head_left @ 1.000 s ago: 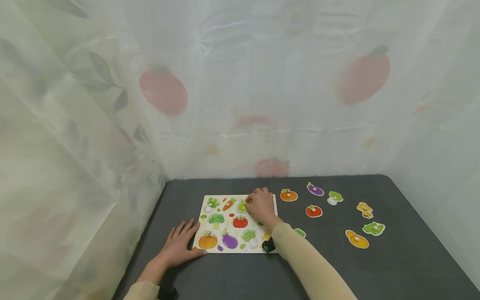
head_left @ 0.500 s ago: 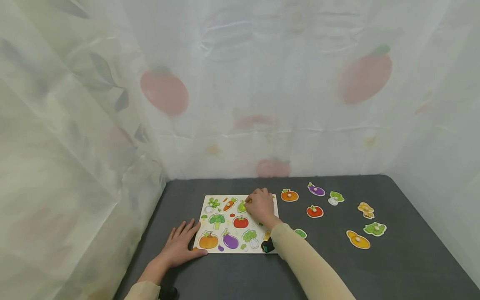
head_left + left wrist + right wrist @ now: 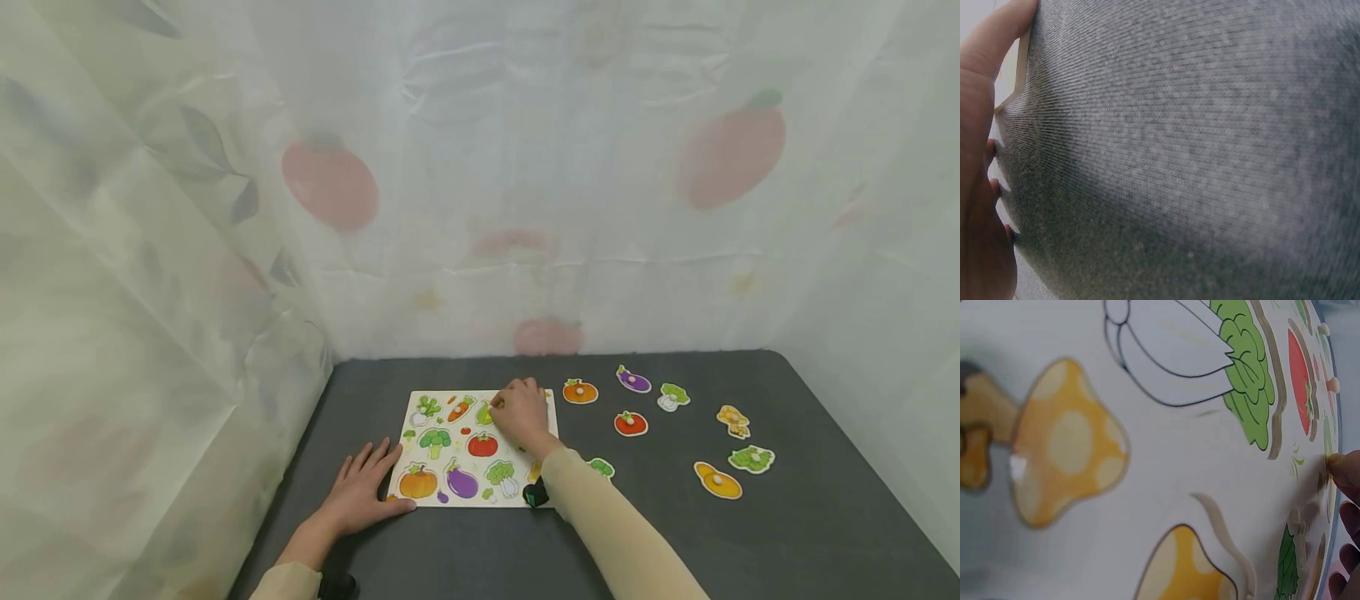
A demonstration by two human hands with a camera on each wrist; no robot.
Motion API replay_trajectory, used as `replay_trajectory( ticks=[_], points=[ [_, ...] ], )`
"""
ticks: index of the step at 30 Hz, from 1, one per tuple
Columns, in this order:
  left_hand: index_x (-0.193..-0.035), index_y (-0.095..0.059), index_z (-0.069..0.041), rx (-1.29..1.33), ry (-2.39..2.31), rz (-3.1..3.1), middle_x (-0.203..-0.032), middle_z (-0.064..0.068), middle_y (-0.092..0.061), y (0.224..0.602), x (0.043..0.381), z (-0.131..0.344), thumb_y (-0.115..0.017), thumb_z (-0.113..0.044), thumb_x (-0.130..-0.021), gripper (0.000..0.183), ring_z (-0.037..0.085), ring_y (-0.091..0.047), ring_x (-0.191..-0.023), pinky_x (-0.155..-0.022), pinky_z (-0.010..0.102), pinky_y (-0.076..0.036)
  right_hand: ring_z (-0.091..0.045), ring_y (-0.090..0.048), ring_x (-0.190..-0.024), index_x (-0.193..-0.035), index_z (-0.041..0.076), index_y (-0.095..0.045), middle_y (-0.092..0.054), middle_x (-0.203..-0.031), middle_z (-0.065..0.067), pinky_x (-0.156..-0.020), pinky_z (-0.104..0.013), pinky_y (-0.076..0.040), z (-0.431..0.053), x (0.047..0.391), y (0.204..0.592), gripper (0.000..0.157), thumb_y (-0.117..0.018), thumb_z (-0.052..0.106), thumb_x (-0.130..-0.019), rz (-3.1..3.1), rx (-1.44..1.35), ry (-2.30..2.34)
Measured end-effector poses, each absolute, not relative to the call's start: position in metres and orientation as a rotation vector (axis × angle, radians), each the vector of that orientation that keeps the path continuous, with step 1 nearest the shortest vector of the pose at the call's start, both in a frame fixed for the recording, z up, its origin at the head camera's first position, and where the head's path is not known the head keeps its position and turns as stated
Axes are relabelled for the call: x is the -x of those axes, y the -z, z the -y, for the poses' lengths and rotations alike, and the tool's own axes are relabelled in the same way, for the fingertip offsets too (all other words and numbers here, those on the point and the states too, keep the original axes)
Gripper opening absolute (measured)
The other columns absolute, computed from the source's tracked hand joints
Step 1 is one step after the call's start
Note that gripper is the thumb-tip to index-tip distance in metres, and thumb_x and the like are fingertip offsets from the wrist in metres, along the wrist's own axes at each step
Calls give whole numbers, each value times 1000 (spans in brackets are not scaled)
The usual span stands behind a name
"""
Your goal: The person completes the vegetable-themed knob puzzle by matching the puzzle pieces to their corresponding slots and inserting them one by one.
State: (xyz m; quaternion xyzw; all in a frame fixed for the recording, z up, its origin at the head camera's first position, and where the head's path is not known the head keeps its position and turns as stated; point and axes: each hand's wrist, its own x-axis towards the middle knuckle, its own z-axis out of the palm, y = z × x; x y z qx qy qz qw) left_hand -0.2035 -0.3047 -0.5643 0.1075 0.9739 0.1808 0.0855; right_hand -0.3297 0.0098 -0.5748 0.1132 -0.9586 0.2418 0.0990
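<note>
A white vegetable puzzle board [image 3: 525,502] lies on the dark table. My right hand [image 3: 521,412] reaches over its upper right part, and the thumb and forefinger pinch a puzzle piece at the green pear-shaped picture [image 3: 483,413]; the hand hides most of it. In the right wrist view those fingertips [image 3: 1338,469] are close to the board's face. To the left, my left hand [image 3: 360,493] rests with fingers spread, its thumb [image 3: 1004,31] against the board's near left edge. A carrot piece [image 3: 460,409] with a knob sits in the top row.
Loose knobbed pieces lie right of the board: a pumpkin [image 3: 581,392], an eggplant [image 3: 633,380], a bok choy [image 3: 673,397], a tomato [image 3: 631,423], and several more farther right. A broccoli piece [image 3: 602,467] shows beside the right sleeve [image 3: 615,521]. Curtains [image 3: 525,208] enclose the table.
</note>
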Motion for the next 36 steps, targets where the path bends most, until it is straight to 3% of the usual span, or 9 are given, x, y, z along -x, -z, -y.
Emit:
replay_trajectory(
  ticks=[13, 19, 25, 36],
  points=[
    [-162, -35, -17, -305, -546, -2906, -166, 16, -27, 570, 204, 305, -71, -79, -76, 111, 47, -16, -152, -117, 72, -7, -26, -49, -108, -94, 24, -82, -61, -98, 1, -94, -45, -41, -10, 325, 571, 14, -75, 36, -92, 2863, -336, -692],
    [-162, -35, -18, -299, -533, -2907, -166, 15, -27, 573, 205, 305, -69, -81, -75, 112, 47, -16, -152, -117, 72, -7, -28, -49, -112, -106, 25, -82, -64, -109, -2, -94, -47, -41, -18, 325, 571, 18, -69, 31, -95, 2881, -393, -662],
    [-162, -34, -18, -298, -539, -2903, -167, 15, -26, 571, 205, 303, -69, -80, -76, 112, 47, -15, -152, -117, 71, -6, -35, -46, -125, -124, 21, -77, -63, -127, -8, -104, -56, -38, -54, 332, 555, 26, -65, 24, -100, 2820, -361, -894],
    [-162, -34, -18, -299, -535, -2909, -167, 15, -26, 568, 204, 304, -70, -79, -76, 112, 47, -15, -152, -117, 72, -5, -37, -47, -125, -122, 15, -77, -65, -130, -9, -106, -59, -33, -121, 329, 513, 26, -67, 21, -98, 2646, -372, -1043]
  ],
)
